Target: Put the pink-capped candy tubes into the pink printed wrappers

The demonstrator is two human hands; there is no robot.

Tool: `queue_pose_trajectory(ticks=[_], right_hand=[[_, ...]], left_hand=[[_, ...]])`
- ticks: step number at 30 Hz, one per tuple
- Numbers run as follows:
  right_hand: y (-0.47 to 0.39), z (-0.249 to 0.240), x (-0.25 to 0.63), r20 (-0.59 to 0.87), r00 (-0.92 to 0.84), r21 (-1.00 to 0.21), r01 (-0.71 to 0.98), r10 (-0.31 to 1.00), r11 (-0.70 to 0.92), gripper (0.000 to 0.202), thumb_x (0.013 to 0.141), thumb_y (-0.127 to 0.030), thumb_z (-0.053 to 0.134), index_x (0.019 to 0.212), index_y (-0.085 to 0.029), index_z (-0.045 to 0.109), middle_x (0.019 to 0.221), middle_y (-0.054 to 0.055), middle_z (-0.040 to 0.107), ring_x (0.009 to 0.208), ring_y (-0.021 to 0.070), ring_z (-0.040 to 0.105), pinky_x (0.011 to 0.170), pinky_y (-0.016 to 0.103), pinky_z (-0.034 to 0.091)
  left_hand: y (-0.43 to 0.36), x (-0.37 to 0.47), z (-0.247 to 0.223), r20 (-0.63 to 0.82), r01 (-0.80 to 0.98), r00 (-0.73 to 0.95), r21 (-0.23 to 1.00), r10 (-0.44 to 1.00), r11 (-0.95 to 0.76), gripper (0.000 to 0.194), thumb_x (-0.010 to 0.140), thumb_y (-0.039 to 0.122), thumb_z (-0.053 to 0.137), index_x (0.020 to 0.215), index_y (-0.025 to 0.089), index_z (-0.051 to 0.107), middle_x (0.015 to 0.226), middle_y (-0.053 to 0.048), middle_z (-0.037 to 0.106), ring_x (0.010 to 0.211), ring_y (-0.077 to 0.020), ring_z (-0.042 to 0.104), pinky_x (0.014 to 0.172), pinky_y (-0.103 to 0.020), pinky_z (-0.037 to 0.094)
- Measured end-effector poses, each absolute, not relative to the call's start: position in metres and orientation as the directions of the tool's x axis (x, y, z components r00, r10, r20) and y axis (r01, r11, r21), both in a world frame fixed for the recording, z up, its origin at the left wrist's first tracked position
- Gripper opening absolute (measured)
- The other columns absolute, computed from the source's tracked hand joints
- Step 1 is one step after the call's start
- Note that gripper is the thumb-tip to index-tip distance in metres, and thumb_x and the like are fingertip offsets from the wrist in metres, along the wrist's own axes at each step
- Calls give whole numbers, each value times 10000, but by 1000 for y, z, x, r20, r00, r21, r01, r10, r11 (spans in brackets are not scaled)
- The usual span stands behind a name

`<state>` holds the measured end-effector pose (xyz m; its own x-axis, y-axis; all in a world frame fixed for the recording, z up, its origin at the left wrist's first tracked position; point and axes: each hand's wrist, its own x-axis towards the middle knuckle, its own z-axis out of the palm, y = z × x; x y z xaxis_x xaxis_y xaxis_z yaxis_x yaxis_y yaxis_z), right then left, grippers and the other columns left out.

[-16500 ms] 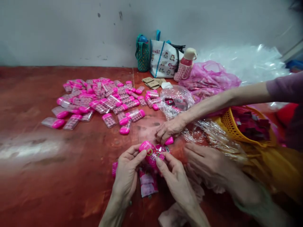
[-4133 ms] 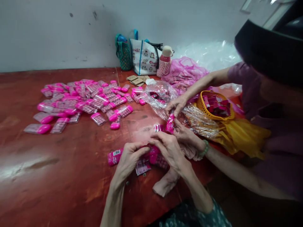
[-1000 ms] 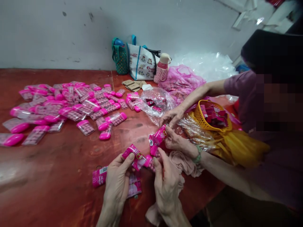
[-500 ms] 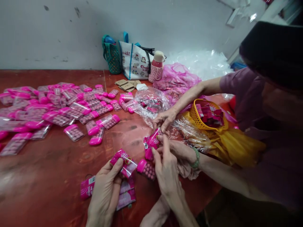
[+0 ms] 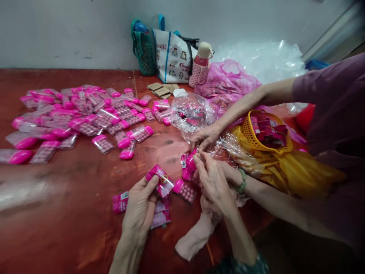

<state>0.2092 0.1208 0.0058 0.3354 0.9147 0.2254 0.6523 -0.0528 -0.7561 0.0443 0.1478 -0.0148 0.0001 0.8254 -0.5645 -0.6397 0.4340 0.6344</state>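
Note:
My left hand (image 5: 139, 205) pinches a pink printed packet with a clear end (image 5: 160, 180) between thumb and fingers. Under and beside that hand lie more pink packets (image 5: 161, 217) on the red table. My right hand (image 5: 213, 182) reaches up from below, its thumb and fingertips closed at the edge of another pink packet (image 5: 188, 163). A co-worker's hand (image 5: 208, 135) is at the top of that same packet, and their other hand is partly hidden behind mine. Just below is a clear case of pink balls with a pink cap (image 5: 185, 190).
Many similar pink-capped cases (image 5: 85, 114) are heaped at left. A yellow basket (image 5: 248, 133) of pink pieces stands at right by a yellow bag (image 5: 302, 175). A crinkled clear bag (image 5: 194, 110), a bottle (image 5: 201, 64) and a tote (image 5: 173, 57) sit farther back. A pale cloth (image 5: 196, 236) lies near my right forearm.
The view has shifted, so the table's things appear farther right and higher. My right hand's extended index finger has bent in toward the packet. My left hand keeps its packet.

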Motion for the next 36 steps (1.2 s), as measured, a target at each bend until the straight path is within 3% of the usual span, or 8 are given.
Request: queue_pose_trajectory(ticks=[5, 9, 13, 16, 22, 26, 31, 36], right_hand=[[101, 7, 173, 30, 286, -922, 378, 958, -84, 404, 825, -388, 506, 1144, -145, 558, 922, 91, 663, 760, 198, 620, 612, 269, 488], [99, 0, 146, 8, 336, -969, 234, 942, -75, 234, 806, -367, 542, 781, -155, 636, 653, -2, 606, 586, 126, 534, 551, 222, 425], [101, -2, 147, 58, 346, -954, 295, 936, -50, 255, 831, -332, 506, 666, -150, 574, 574, -34, 470, 547, 104, 419, 520, 214, 346], [99, 0, 151, 84, 297, -930, 366, 951, -32, 285, 839, -304, 493, 598, -156, 525, 547, -44, 401, 529, 99, 364, 501, 220, 282], [93, 5, 149, 137, 223, -872, 489, 965, 11, 259, 856, -236, 451, 615, -166, 515, 602, -27, 450, 571, 114, 401, 539, 233, 287], [92, 8, 158, 146, 166, -842, 539, 975, 35, 269, 877, -265, 426, 662, -179, 562, 631, -20, 523, 581, 121, 460, 553, 225, 346], [79, -6, 180, 153, 290, -782, 620, 945, -63, 235, 894, -283, 398, 854, -175, 602, 837, 43, 612, 776, 183, 546, 732, 295, 408], [71, -32, 176, 160, 313, -686, 717, 936, -123, 173, 836, -278, 483, 928, -197, 605, 900, 87, 583, 881, 262, 502, 799, 414, 391]], left_hand=[[142, 47, -12, -469, -608, 58, 684, 881, 404, 199, 559, 175, 769, 725, 111, 681, 642, -17, 679, 547, -83, 588, 553, -183, 499], [136, 48, -8, -401, -596, 74, 716, 913, 363, 212, 547, 126, 764, 729, 115, 657, 642, -10, 667, 547, -85, 586, 549, -186, 488], [134, 44, -4, -280, -530, 43, 807, 959, 260, 331, 578, 115, 743, 887, 162, 633, 775, -11, 683, 622, -89, 601, 578, -182, 475], [133, 39, -1, -165, -385, 26, 909, 986, 162, 233, 618, 156, 718, 836, 166, 635, 754, 2, 668, 640, -100, 596, 581, -189, 465], [135, 31, 8, -46, -167, 77, 984, 996, 58, 119, 625, 162, 704, 739, 171, 672, 663, 12, 627, 607, -110, 550, 569, -200, 435], [134, 32, 11, -103, -244, 176, 959, 979, 144, 56, 625, 169, 706, 582, 147, 678, 586, 1, 619, 557, -108, 534, 535, -193, 416], [139, 27, 1, -186, -397, 35, 899, 982, 185, 69, 666, 222, 687, 702, 164, 691, 615, 13, 656, 511, -88, 546, 500, -186, 428], [145, 25, -3, -237, -480, -27, 855, 971, 195, 96, 622, 203, 722, 689, 143, 689, 616, 2, 668, 523, -87, 562, 510, -186, 446]])
